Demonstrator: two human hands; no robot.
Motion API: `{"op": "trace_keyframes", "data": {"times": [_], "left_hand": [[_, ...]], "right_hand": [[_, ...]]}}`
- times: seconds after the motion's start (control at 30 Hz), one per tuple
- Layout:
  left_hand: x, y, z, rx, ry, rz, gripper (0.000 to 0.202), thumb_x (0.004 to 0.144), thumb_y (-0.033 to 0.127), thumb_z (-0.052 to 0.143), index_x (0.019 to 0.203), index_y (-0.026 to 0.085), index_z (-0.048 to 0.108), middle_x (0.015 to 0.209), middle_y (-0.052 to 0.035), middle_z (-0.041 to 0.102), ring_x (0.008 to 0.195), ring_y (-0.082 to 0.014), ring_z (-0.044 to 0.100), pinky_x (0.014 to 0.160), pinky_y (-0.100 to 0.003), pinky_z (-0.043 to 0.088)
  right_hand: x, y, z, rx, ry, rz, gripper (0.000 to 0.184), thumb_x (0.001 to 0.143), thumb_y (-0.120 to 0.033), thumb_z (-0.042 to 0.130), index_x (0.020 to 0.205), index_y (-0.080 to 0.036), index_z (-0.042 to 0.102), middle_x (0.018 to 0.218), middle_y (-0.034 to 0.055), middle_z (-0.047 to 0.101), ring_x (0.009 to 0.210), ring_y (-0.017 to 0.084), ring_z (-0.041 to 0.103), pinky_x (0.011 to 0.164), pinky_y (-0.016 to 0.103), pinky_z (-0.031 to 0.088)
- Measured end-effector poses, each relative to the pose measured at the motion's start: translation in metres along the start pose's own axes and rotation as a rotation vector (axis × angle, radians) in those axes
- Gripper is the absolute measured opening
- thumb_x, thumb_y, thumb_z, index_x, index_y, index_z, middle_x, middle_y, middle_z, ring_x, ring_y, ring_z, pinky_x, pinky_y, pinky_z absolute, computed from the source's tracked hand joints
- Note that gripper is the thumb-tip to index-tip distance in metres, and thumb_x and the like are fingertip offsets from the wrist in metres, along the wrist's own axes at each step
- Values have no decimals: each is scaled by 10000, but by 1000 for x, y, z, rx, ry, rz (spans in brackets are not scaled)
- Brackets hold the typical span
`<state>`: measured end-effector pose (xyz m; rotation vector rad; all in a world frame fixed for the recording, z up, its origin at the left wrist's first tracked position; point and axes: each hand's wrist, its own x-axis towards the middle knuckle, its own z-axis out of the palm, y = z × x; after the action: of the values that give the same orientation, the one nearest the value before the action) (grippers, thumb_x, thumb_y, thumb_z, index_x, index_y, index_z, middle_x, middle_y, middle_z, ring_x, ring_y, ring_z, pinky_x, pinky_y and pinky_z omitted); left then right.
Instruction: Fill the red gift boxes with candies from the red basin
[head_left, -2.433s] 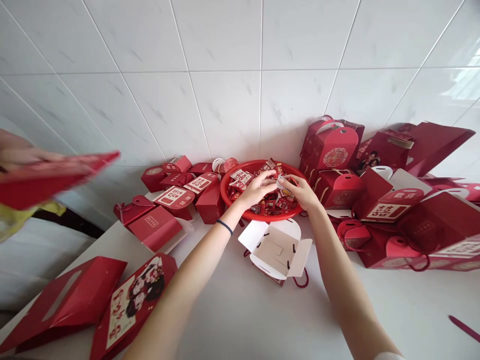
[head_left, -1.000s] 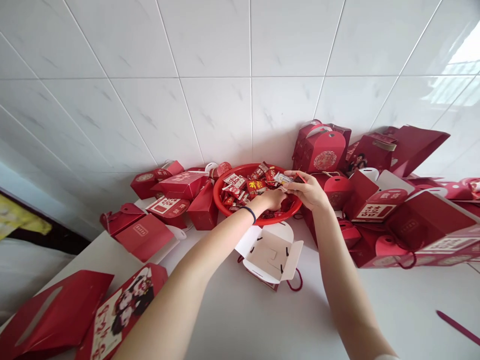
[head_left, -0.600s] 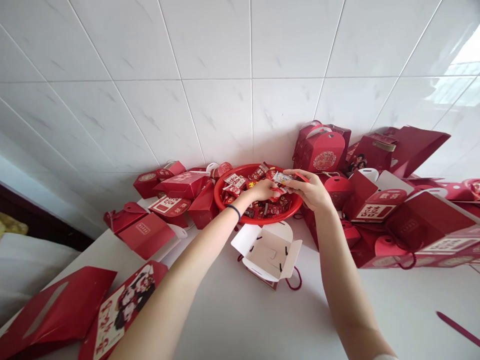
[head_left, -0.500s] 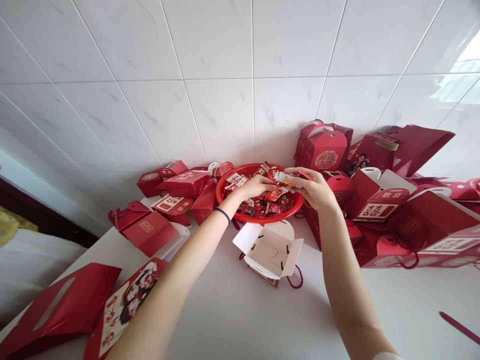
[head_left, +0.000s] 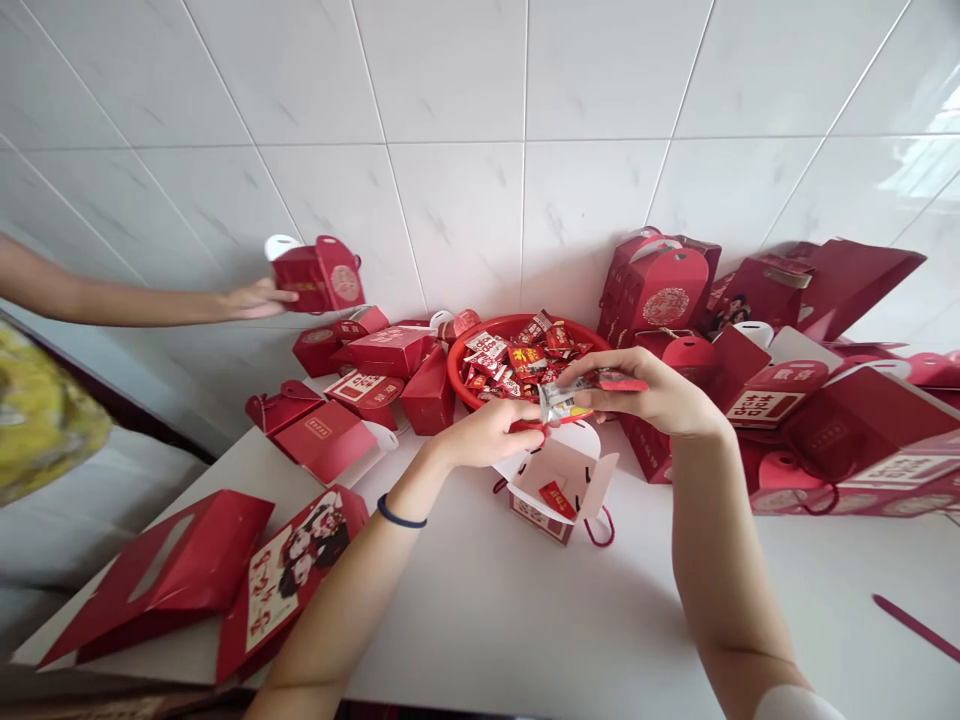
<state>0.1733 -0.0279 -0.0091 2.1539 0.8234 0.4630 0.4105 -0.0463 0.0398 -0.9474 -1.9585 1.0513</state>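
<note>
An open red gift box (head_left: 559, 490) with white flaps stands on the white table (head_left: 525, 620), one red sweet lying inside it. My left hand (head_left: 491, 433) hovers over the box's left flap, fingers curled, pinching something red I cannot make out. My right hand (head_left: 652, 395) is just above the box, closed on a bunch of wrapped sweets (head_left: 570, 398), silver and red. Behind both hands sits a red bowl (head_left: 459, 372) filled with wrapped sweets.
Closed red gift boxes (head_left: 375, 375) crowd the wall to the left of the bowl, and more boxes and bags (head_left: 810, 400) pile up at the right. Flat red bags (head_left: 225, 580) lie at the front left. Another person's hand (head_left: 251, 298) holds a red box (head_left: 319, 275) at the left.
Both my hands have come back from the bowl to above the open box, and a red sweet now lies in it. Another person's arm with a red box has appeared at the left.
</note>
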Motion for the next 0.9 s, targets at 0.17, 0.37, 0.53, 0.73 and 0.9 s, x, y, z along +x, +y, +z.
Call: {"op": "trace_keyframes", "data": {"times": [0.17, 0.37, 0.53, 0.73, 0.9], "left_hand": [[-9, 2, 0, 53, -33, 6, 268, 916, 229, 558, 1116, 152, 718, 1057, -63, 762, 982, -219, 697, 849, -281, 523], [-10, -2, -12, 126, 60, 76, 327, 916, 220, 568, 1208, 203, 713, 1258, -68, 737, 1150, -230, 676, 989, -317, 503], [-10, -5, -19, 151, 101, 63, 351, 928, 262, 576, 1249, 192, 698, 1291, -66, 726, 1185, -225, 669, 1012, -309, 502], [-10, -9, -21, 151, 85, 60, 349, 930, 252, 577, 1253, 202, 700, 1279, -61, 733, 1171, -225, 677, 1012, -318, 505], [-10, -11, -21, 168, 89, 51, 357, 931, 277, 570, 1257, 212, 699, 1288, -56, 727, 1182, -230, 667, 1018, -319, 499]], "right_hand": [[-8, -7, 0, -148, -109, -1, 245, 829, -383, 727, 957, -180, 780, 968, 60, 754, 891, 210, 673, 829, 313, 528], [-10, 8, 12, -102, -276, 125, 294, 855, -444, 698, 959, -175, 756, 932, 54, 744, 862, 198, 668, 737, 276, 520], [-6, 18, 26, -143, -256, 146, 345, 864, -493, 665, 913, -159, 740, 860, 35, 713, 803, 174, 622, 700, 260, 473], [-3, 23, 36, -293, -339, 241, 261, 851, -395, 645, 731, -166, 684, 594, -25, 576, 551, 97, 468, 527, 224, 344], [-3, 28, 43, -462, -331, 180, 342, 715, -165, 687, 1043, -228, 758, 934, 26, 736, 765, 158, 604, 638, 235, 425]]}}
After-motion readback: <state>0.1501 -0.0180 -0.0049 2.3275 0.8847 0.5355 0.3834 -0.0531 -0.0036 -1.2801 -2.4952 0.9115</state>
